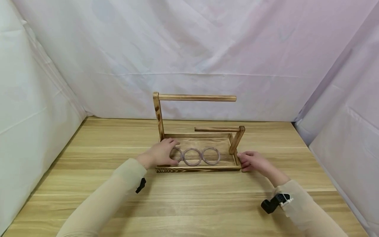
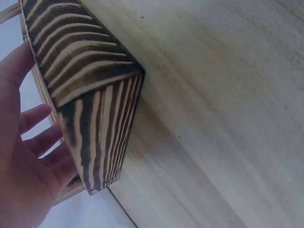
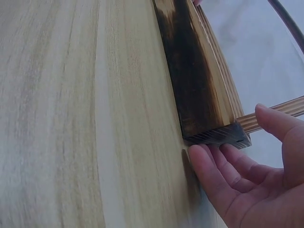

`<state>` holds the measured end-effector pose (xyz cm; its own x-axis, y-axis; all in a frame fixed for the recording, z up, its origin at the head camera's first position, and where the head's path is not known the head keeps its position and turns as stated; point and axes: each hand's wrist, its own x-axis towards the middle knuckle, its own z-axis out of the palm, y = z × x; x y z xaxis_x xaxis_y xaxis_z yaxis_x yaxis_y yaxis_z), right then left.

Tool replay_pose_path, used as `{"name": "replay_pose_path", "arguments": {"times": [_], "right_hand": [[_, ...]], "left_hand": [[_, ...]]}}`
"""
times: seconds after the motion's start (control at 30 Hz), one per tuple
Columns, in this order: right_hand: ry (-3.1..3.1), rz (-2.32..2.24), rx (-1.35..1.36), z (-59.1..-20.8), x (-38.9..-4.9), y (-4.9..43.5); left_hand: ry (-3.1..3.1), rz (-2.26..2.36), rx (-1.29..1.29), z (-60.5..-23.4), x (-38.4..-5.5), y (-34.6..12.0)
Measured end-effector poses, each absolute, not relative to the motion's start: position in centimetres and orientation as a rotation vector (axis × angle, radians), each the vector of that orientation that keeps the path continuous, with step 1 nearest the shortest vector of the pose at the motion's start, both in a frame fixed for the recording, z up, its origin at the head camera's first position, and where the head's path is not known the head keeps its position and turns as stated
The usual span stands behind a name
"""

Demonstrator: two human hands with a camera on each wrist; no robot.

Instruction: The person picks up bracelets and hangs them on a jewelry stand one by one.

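Sleeves (image 1: 94,200), wooden tabletop (image 1: 189,207), pale cloth (image 1: 195,49) (creased)

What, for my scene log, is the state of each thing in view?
Wooden tray: resting on the table
Three rings: flat in tray, leftmost partly hidden
Upper bar: level, bare
Lower bar: level, bare
Left hand: spread over tray's left end
Right hand: fingers at tray's right end
Cloth: hanging, creased

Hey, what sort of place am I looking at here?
Likely a makeshift recording booth: pale fabric drapes hang on three sides of a wood-grain tabletop, and a black wrist camera shows.
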<state>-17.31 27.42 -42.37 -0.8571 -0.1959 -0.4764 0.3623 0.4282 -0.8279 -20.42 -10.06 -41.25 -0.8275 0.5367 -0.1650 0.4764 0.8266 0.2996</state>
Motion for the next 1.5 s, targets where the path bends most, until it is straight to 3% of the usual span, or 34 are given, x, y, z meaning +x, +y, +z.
{"name": "replay_pose_path", "arguments": {"times": [0.97,1.5], "right_hand": [[2.138,-1.488,0.099,-43.3,-17.4,27.5],[2.121,-1.500,0.092,-43.4,-17.4,27.6]], "left_hand": [[2.744,0.259,0.783,-42.3,-20.7,-9.4],[2.799,0.550,0.740,-41.5,-20.9,-9.4]]}}
